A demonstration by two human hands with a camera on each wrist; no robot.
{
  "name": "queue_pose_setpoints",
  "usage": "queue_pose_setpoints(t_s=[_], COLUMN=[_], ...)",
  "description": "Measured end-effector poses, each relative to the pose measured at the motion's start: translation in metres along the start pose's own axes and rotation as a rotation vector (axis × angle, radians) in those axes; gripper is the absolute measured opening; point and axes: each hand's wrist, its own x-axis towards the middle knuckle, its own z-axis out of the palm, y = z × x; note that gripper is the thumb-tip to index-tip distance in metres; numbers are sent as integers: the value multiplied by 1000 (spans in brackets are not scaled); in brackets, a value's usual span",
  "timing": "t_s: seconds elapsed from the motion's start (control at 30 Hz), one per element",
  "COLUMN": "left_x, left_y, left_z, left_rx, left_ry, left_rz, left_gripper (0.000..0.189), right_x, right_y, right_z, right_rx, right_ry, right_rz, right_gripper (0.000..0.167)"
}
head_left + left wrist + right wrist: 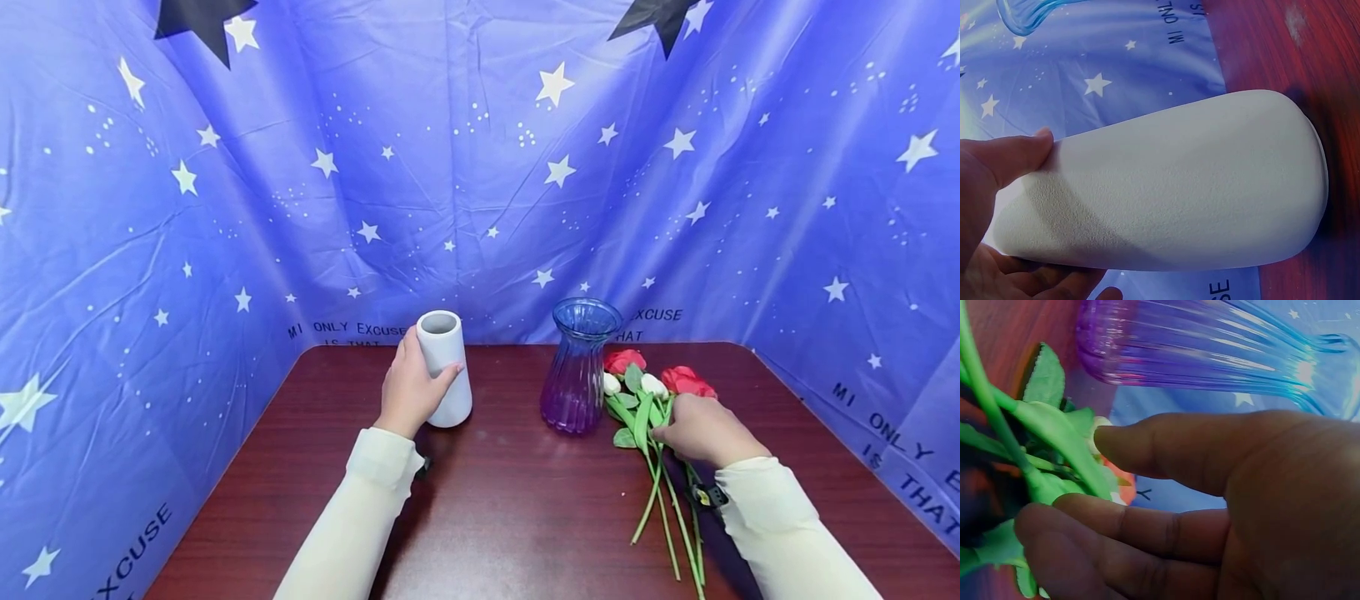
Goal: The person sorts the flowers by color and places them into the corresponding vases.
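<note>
A white tapered vase [446,375] stands upright on the table's left half. My left hand [413,385] grips it near the top, thumb on the near side and fingers behind; in the left wrist view the thumb [1019,156] presses its wall. Several artificial flowers lie on the right: red roses [686,382], white buds [654,385] and long green stems [667,508]. Over these reaches my right hand [708,429]. In the right wrist view its thumb [1154,447] and fingers stand apart beside the green leaves [1047,425], with a gap between them.
A ribbed glass vase [576,375], blue at the flared rim and purple at the base, stands just left of the flowers. The dark red wooden table [510,517] meets a blue star-printed curtain [465,167] at the back and sides.
</note>
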Motion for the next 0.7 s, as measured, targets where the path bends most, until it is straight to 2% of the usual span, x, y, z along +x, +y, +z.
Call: queue_pose_setpoints(t_s=[0.27,0.53,0.7], left_x=[2,-3,-2], left_y=[2,-1,0], left_z=[-2,0,-2], left_rx=[5,17,17], left_ry=[3,-19,-14], left_rz=[6,-26,-6], left_gripper=[88,88,88], right_x=[6,8,9], right_y=[3,9,9], right_z=[10,18,17], right_rx=[20,24,29], right_ry=[-32,-51,-35], right_rz=[19,33,40], right_gripper=[35,29,26])
